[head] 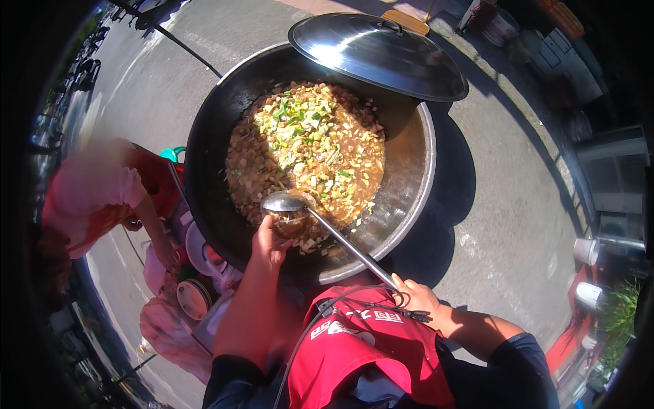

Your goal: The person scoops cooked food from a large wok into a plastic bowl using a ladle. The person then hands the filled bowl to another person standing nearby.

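A large dark wok (409,168) stands before me, with a chopped stew (317,138) of pale cubes, greens and brown broth in it. Over the near side of the stew my left hand (269,243) holds a small clear bowl (291,228) that has some food inside. My right hand (416,296) grips the handle end of a long metal ladle (347,244) near my apron. The ladle's head is tilted over the bowl and hides part of its rim; whether the two touch, I cannot tell.
A shiny domed lid (378,56) rests across the wok's far right rim. At left a person (102,199) reaches towards a stack of plates (193,299) and plastic bags (171,327). A cable (301,332) hangs over my red apron (357,353). White pots (586,251) stand at right.
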A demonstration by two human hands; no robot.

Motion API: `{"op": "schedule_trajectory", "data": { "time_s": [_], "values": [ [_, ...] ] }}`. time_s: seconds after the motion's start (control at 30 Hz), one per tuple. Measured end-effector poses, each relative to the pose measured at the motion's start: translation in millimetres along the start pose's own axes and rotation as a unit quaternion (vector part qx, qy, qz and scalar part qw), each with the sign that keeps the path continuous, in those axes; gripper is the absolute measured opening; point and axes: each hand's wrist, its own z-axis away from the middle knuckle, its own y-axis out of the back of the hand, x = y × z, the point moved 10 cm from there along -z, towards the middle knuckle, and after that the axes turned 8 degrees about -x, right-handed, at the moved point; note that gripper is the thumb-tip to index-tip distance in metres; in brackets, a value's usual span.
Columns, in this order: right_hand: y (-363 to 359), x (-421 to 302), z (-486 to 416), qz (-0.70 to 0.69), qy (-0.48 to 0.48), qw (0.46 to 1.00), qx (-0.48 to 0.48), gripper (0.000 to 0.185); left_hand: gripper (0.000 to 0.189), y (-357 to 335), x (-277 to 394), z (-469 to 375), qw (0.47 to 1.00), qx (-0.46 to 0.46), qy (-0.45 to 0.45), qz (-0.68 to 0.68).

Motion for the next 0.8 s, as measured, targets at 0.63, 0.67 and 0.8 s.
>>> {"op": "schedule_trajectory", "data": {
  "time_s": [0.63,0.67,0.8],
  "values": [
    [16,-18,-3,-0.041,-0.02,0.998,-0.039,0.06,0.041,15,-4,-7,0.993,-0.077,-0.029,0.088],
    [17,-20,-2,-0.034,-0.017,0.999,-0.034,0.06,0.042,18,-5,-7,0.993,-0.07,-0.03,0.085],
    [37,-29,-2,0.041,0.017,0.999,-0.005,0.062,0.039,27,-3,-1,0.995,-0.027,-0.038,0.09]
  ]
}}
